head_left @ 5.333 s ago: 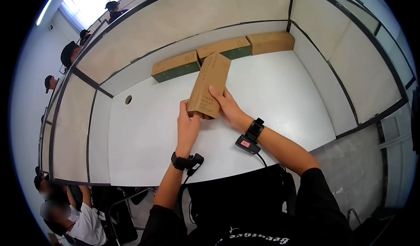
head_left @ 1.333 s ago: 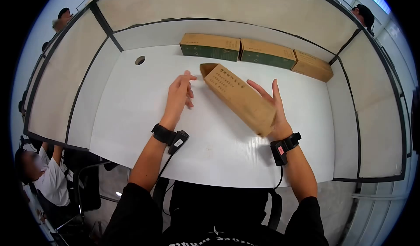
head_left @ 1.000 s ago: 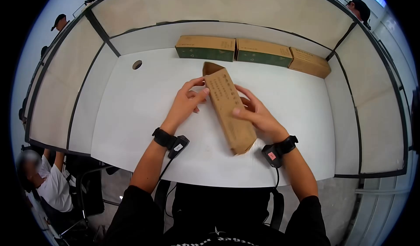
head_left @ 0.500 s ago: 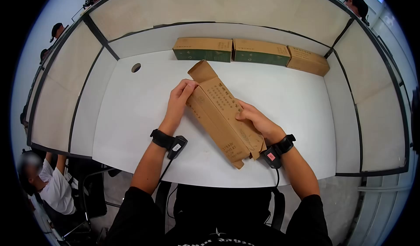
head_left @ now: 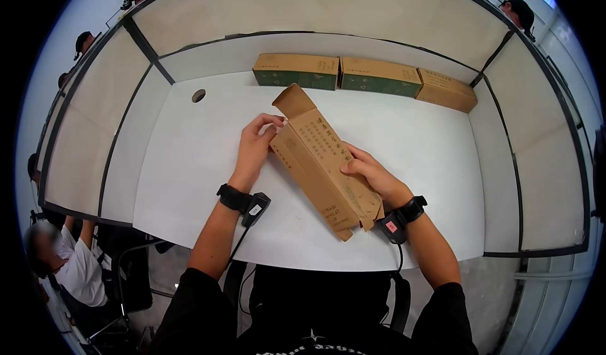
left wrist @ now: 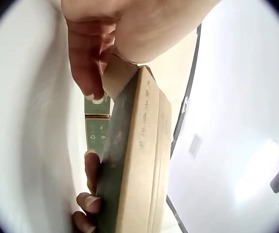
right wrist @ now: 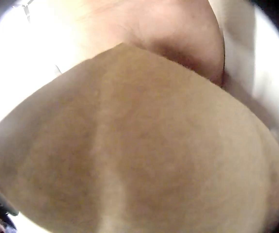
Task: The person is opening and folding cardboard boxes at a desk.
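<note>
A long brown cardboard box (head_left: 319, 165), printed with text, is held at a slant over the table in the head view. My right hand (head_left: 379, 177) grips its right side, thumb on the upper face; in the left wrist view its fingertips (left wrist: 92, 203) curl against the green side. At the far end an end flap (head_left: 294, 102) stands up. My left hand (head_left: 254, 145) is at that end's left corner, bent fingers beside the flap; whether they pinch it I cannot tell. Small flaps stick out at the near end. The box (right wrist: 144, 141) fills most of the right wrist view.
Along the back wall of the white table (head_left: 189, 184) stand a brown and green box (head_left: 295, 71), a second such box (head_left: 380, 77) and a brown box (head_left: 447, 90). Low partitions enclose the table, with a round hole (head_left: 199, 95) at its back left.
The box, earlier tipped with its near end swung right, has been turned to show its printed side. Over the last half second my left fingers have loosened slightly at the corner; my right hand stays.
</note>
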A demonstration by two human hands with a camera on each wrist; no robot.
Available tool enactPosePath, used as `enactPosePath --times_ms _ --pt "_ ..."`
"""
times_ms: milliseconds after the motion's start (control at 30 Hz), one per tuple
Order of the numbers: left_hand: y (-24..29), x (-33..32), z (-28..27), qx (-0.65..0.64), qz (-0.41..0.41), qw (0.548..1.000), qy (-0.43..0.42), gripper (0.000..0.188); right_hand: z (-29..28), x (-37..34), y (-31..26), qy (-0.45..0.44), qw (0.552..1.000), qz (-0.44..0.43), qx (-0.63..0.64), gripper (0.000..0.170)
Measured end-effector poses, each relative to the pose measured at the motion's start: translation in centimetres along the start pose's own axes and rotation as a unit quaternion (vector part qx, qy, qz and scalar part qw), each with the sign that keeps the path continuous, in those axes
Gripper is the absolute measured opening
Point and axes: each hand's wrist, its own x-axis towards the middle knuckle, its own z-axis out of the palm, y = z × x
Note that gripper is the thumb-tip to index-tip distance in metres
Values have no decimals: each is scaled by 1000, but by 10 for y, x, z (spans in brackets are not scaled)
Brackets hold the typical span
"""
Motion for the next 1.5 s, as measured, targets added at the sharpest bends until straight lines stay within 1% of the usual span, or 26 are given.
enactPosePath --times_ms 67,100,200,300,400,500,600,633,700,733,767,800,867,900,1000,1033,1133,1167,1267,1300,1333,1400,1433,1500 --pt "-7 3 -5 18 12 999 -38 22 -1 1 2 11 1000 1 -1 67" --pt "-9 5 -2 12 36 999 -25 27 -1 2 3 16 1000 1 -2 67" --pt "-7 5 -2 18 50 998 -38 28 -1 1 -1 12 999 12 -48 63" --pt "2 1 1 -56 -17 998 -24 34 -1 5 6 8 997 -15 -76 59" --pt "15 -1 11 -49 71 994 -62 45 0 6 6 19 996 -21 -85 55" --pt "19 -7 17 -72 57 995 -35 62 -6 11 15 15 996 -66 -65 52" --pt "22 -14 15 -79 -42 993 -78 82 -7 15 19 30 998 -61 -6 50" --pt "23 -14 17 -78 -70 991 -89 89 -6 14 18 44 997 -62 -3 49" --pt "10 -14 27 -82 -41 994 -58 89 0 12 15 72 995 -64 2 47" --pt "4 -13 29 -85 -27 995 -43 89 2 11 12 65 996 -57 4 48" --pt "0 -11 26 -91 -39 995 -23 86 4 9 9 58 997 -50 7 49" --pt "2 -10 26 -103 -33 994 -16 88 6 7 6 51 998 -43 9 51" --pt "6 -10 26 -126 -23 992 -5 93 15 4 2 48 996 -49 -56 58" --pt "8 -11 25 -118 -29 993 2 85 18 3 3 47 994 -52 -88 61" --pt "12 -8 21 -192 -32 981 -2 75 16 8 13 79 980 -94 -157 68" --pt "16 -12 28 -174 -42 984 -7 57 12 9 16 82 980 -95 -157 70" --pt "16 -16 31 -249 -131 955 -93 60 8 15 23 107 986 -110 -67 73" --pt "16 -21 34 -211 -134 961 -118 64 6 13 22 112 986 -87 -83 74" --pt "12 -26 33 -172 -159 956 -176 69 11 11 16 124 991 -32 -38 75" --pt "10 -25 34 -155 -148 959 -187 77 9 11 15 104 993 -29 -49 76" --pt "9 -25 36 -137 -120 966 -184 80 8 11 14 84 994 -27 -60 77" --pt "7 -25 42 -102 -64 976 -180 86 8 14 15 27 998 -48 -43 78" --pt "5 -23 39 -73 -45 982 -166 95 14 8 7 35 996 -50 -71 82" --pt "5 -24 41 -51 -26 987 -150 98 15 9 13 17 985 -93 -145 83"
